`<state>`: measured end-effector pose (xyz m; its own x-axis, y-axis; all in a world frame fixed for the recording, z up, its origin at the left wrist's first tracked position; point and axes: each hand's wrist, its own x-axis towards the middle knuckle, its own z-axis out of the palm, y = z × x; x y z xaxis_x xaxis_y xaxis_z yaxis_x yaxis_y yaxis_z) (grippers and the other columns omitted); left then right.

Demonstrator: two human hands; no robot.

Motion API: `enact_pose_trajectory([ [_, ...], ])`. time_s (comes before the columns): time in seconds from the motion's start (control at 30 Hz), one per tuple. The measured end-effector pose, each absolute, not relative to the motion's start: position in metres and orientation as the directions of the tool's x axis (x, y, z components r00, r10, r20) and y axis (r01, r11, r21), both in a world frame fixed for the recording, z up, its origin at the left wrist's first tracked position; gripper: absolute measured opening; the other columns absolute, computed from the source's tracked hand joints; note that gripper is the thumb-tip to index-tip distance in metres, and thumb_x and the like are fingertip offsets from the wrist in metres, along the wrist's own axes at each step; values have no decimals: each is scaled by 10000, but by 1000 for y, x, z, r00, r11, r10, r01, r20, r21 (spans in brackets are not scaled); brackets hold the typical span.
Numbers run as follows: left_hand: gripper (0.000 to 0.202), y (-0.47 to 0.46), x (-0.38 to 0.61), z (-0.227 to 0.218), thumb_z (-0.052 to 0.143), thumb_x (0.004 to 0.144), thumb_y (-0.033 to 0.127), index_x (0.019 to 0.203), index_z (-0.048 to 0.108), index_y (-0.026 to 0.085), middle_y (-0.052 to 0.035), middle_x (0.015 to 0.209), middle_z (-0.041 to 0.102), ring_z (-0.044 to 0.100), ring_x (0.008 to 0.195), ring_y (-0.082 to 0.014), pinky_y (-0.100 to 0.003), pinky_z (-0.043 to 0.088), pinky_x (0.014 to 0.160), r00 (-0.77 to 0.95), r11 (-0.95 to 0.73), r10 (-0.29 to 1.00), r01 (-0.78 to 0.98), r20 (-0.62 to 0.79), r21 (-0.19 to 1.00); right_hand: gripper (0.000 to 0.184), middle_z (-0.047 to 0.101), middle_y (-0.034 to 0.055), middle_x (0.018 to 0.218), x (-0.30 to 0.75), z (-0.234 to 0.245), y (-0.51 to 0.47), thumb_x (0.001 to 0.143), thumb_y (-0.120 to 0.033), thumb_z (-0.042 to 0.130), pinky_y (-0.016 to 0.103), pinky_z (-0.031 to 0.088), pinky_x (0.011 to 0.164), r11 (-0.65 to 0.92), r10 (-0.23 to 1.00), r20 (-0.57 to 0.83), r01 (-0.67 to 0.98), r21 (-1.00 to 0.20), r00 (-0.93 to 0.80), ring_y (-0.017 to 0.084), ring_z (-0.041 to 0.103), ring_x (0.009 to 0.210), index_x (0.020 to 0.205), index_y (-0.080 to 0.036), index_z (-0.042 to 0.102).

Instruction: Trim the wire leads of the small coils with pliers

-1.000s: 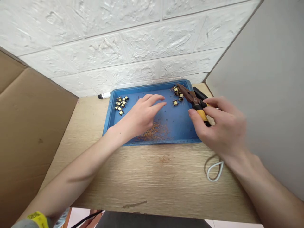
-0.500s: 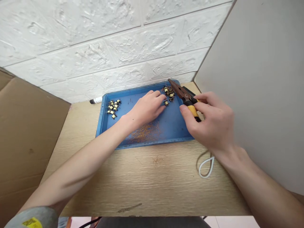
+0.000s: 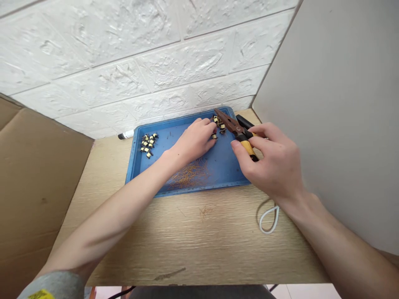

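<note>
Over a blue plastic tray [image 3: 232, 176] on a wood-grain table [image 3: 193, 245], both forearms reach in from the bottom corners. The left hand [image 3: 195, 141] angles up and to the right, wrist low, with its fingers [image 3: 205, 124] curled and close together, tips down at the far right of the tray. They sit at a clump of small wire-legged coils [image 3: 218, 123], and one coil lies just by the fingertips. The view is poor there, so I can't tell whether those fingers pinch anything or only touch it.

The right hand [image 3: 274, 162] wraps its fingers around the yellow-and-black handles of needle-nose pliers [image 3: 240, 133], with the thumb low on the yellow grip. The pliers' dark metal nose points up and left, above the same clump.

A second, tidier group of coils [image 3: 149, 143] sits toward the tray's left end, and a loose pile of copper wire clippings [image 3: 188, 176] lies near its front edge. Behind the tray lies a white-capped marker [image 3: 126, 134], and a white cable loop [image 3: 268, 220] rests on the table at right.
</note>
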<state>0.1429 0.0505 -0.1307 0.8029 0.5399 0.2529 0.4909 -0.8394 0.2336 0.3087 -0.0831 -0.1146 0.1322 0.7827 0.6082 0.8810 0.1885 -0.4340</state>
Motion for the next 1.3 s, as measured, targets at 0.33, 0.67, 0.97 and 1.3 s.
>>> enact_pose_trajectory([
  [0.33, 147, -23, 77, -92, 681, 960, 113, 1093, 698, 174, -58, 1048, 744, 701, 981, -181, -320, 591, 877, 676, -800, 594, 441, 436, 407, 346, 711, 77, 881, 305, -113, -84, 914, -330, 646, 378, 466, 644, 226, 819, 556, 811, -540, 141, 195, 643, 730, 608, -250, 507],
  [0.67, 212, -57, 42, -93, 666, 980, 81, 1164, 722, 171, -44, 1090, 827, 769, 808, -95, -158, 640, 705, 636, -723, 643, 319, 426, 613, 359, 680, 49, 863, 284, -96, -79, 877, -301, 647, 356, 462, 680, 314, 913, 409, 629, -712, 7, 179, 629, 764, 541, -237, 539],
  [0.97, 234, -51, 30, -101, 652, 993, 107, 1200, 706, 202, -30, 1124, 840, 783, 757, -88, -172, 663, 745, 627, -730, 633, 288, 454, 620, 491, 576, 9, 667, 247, -91, -55, 910, -578, 567, 317, 412, 593, 119, 986, 59, 408, -905, -156, 151, 565, 643, 570, -231, 642],
  [1.3, 213, -46, 20, -124, 626, 1019, 130, 1208, 583, 219, 18, 1048, 836, 809, 793, -89, -161, 652, 764, 583, -720, 651, 272, 486, 639, 448, 495, -15, 687, 234, -104, -52, 894, -510, 614, 303, 404, 628, 116, 969, 24, 362, -925, -248, 130, 458, 646, 563, -215, 546],
])
